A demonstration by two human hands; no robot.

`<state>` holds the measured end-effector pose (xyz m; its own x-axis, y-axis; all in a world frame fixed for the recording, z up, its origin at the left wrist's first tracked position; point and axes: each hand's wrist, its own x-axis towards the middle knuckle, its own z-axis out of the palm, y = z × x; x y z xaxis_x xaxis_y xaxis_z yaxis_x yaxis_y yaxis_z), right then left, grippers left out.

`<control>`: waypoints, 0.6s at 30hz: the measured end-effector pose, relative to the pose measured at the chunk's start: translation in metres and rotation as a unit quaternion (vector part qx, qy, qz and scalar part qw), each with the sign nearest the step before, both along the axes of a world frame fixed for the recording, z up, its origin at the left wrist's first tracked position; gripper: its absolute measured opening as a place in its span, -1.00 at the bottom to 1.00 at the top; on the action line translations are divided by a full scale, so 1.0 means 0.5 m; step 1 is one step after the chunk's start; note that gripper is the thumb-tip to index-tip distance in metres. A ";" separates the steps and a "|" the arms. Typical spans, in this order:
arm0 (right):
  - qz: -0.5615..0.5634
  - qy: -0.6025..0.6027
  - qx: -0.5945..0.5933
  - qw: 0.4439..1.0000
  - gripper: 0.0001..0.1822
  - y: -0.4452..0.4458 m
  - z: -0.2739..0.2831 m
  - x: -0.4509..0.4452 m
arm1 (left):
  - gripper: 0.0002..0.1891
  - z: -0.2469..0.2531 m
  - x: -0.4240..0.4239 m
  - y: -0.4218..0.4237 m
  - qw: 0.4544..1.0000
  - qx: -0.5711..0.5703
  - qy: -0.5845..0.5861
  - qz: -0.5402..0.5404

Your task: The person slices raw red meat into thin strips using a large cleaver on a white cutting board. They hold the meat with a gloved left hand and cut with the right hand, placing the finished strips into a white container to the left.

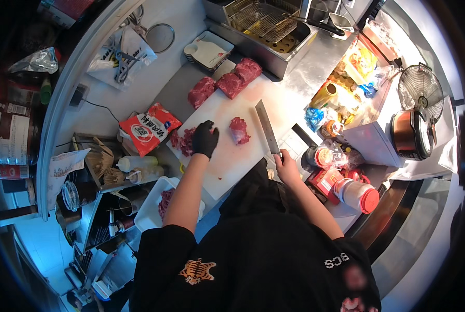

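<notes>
My left hand (205, 140), in a black glove, rests against a pile of cut raw meat (184, 142) at the left part of a white cutting board (217, 183). Its fingers are bent over, and whether they grip any meat is hidden. In my bare right hand (286, 165) is the handle of a cleaver (266, 126), its long blade pointing away from me over the board's right side. A smaller piece of raw meat (239, 131) lies between the two hands, touching neither. Larger chunks of raw meat (238, 78) lie at the board's far edge.
A white tub (142, 213) holding cut meat stands below the board's left corner. Left of the board lie a red packet (148, 128) and squeeze bottles (139, 163). Stacked dishes (209, 48) and a deep fryer (291, 50) stand beyond; jars (357, 195) crowd the right.
</notes>
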<state>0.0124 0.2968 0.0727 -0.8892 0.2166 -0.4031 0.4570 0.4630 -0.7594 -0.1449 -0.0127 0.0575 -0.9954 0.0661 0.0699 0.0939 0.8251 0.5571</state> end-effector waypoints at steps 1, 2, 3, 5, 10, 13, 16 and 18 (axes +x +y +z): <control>0.004 0.001 0.011 1.000 -0.59 0.002 0.000 0.000 | -0.57 0.003 -0.001 0.035 0.997 0.040 -0.067 -0.003; 0.008 0.001 0.023 1.000 -0.59 0.004 0.000 0.001 | -0.48 0.005 0.002 0.071 0.994 0.037 -0.097 -0.015; 0.005 0.004 0.025 1.000 -0.59 0.003 0.002 0.002 | -0.39 0.007 0.007 0.111 0.991 0.035 -0.127 -0.026; 0.002 0.011 0.030 0.999 -0.58 -0.001 0.005 0.005 | -0.20 -0.012 0.028 0.186 0.994 -0.035 -0.104 -0.016; -0.007 0.010 0.022 1.000 -0.57 -0.001 -0.011 0.016 | -0.39 -0.101 0.000 0.209 0.988 0.014 -0.141 0.061; 0.008 -0.005 0.021 1.000 -0.56 -0.016 0.006 0.016 | -0.50 -0.167 -0.033 0.111 0.784 0.530 -0.318 0.062; -0.022 0.006 0.050 0.998 -0.57 0.016 0.000 0.030 | -0.35 -0.071 -0.041 0.104 0.613 0.704 -0.359 0.012; -0.014 -0.003 0.014 1.000 -0.57 -0.006 0.026 0.021 | -0.28 0.018 -0.025 0.079 0.587 0.741 -0.325 -0.038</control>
